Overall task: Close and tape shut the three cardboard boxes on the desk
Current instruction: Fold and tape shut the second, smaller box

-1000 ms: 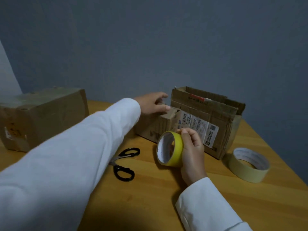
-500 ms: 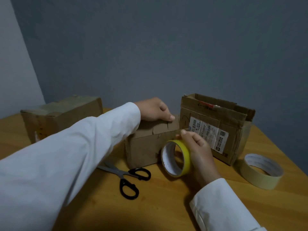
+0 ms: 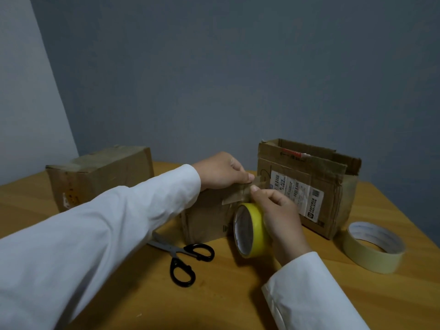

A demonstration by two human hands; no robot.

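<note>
Desk (image 3: 238,294): a yellow-brown wooden top set into a grey wall corner, bearing everything below.

Left box (image 3: 100,173): the biggest carton, far left at the back, its top flaps down and flat with a pale strip along them; well apart from the hands.

Right box (image 3: 307,186): stands upright at the back right, a white shipping label on its near face, its top flaps raised (a red-and-white strip shows inside the rim).

Middle box (image 3: 207,220): small, brown, in the centre and just beside the right box; both hands are at its top edge.

Cream tape roll (image 3: 375,246): lies flat on the desk at the right, near the right box's corner, touched by no hand.

Yellow tape roll (image 3: 250,229): stands on edge against the middle box's near right corner; a clear strip runs from it across the box's top edge.

Left hand (image 3: 220,171): fingers curled, thumb and fingertips pinching the strip's end at the box's top edge.

Right hand (image 3: 281,215): wrapped round the yellow roll, forefinger stretched up to the strip.

Scissors (image 3: 183,258): black-handled, lying on the desk in front of the middle box, blades partly under the left sleeve.
</note>
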